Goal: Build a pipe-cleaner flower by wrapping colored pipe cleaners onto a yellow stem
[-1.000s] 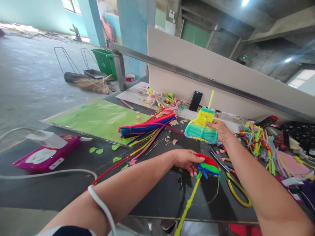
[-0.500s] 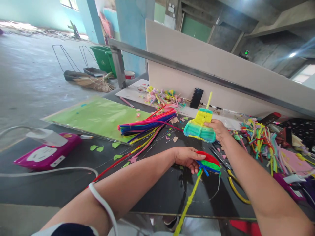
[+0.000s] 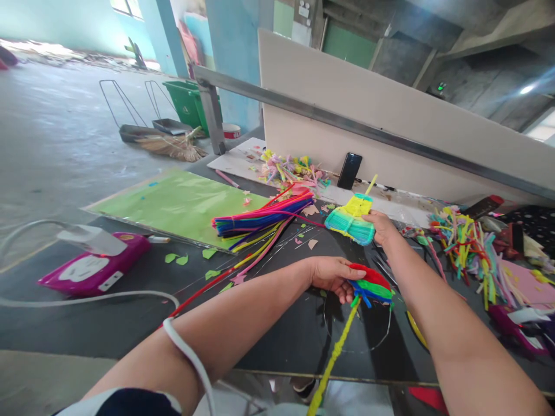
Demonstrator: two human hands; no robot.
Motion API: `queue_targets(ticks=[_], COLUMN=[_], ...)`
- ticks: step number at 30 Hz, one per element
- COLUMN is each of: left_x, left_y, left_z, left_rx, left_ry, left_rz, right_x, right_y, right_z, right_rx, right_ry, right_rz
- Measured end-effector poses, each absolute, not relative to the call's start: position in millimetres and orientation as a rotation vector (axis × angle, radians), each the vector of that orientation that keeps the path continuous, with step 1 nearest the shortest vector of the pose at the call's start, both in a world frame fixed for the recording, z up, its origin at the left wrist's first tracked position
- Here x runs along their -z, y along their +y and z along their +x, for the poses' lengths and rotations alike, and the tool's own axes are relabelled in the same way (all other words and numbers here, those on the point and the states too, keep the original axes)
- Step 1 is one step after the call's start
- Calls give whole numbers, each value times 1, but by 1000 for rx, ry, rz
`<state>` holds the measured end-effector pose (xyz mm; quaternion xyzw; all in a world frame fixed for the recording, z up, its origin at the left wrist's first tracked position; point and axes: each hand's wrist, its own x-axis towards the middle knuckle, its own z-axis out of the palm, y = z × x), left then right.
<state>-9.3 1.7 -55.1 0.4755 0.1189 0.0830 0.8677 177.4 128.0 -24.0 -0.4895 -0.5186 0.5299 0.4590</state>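
Note:
Low over the dark table, my left hand [image 3: 335, 277] pinches a fan-shaped pipe-cleaner piece [image 3: 373, 287] in red, green and blue. A yellow twisted pipe-cleaner stem [image 3: 333, 355] runs from it down past the table's front edge, and a thin loop of wire or thread hangs beneath. Farther away, my right hand [image 3: 381, 227] is closed on the edge of a yellow and teal pipe-cleaner piece [image 3: 350, 221], with a pale yellow stick pointing up from its top. Partly hidden behind my right forearm are yellow-handled scissors [image 3: 416, 330].
A bundle of colored pipe cleaners [image 3: 264, 216] lies across a green sheet [image 3: 182, 199]. At left sits a purple power strip [image 3: 97, 267]; its white cable [image 3: 188, 352] crosses my left forearm. A black phone [image 3: 350, 171] leans at the back. Mixed pipe-cleaner scraps [image 3: 466, 242] pile up at right.
The yellow and teal piece has tilted back and dropped slightly in my right hand. My left hand keeps its grip on the striped piece. The whole view has shifted a little.

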Motion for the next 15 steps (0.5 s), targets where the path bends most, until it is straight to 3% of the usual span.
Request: queue_targets(ticks=[11,15], left_x=[55,57], left_y=[4,9], left_z=[-9,-7], left_rx=[-457,-668], left_ry=[340,394], left_rz=[899,827], right_x=[38,36], right_y=[98,55], right_z=[189,184], right_rx=[-931,-1123], right_ry=[-1201,-1134], right_rz=[-1242,-1100])
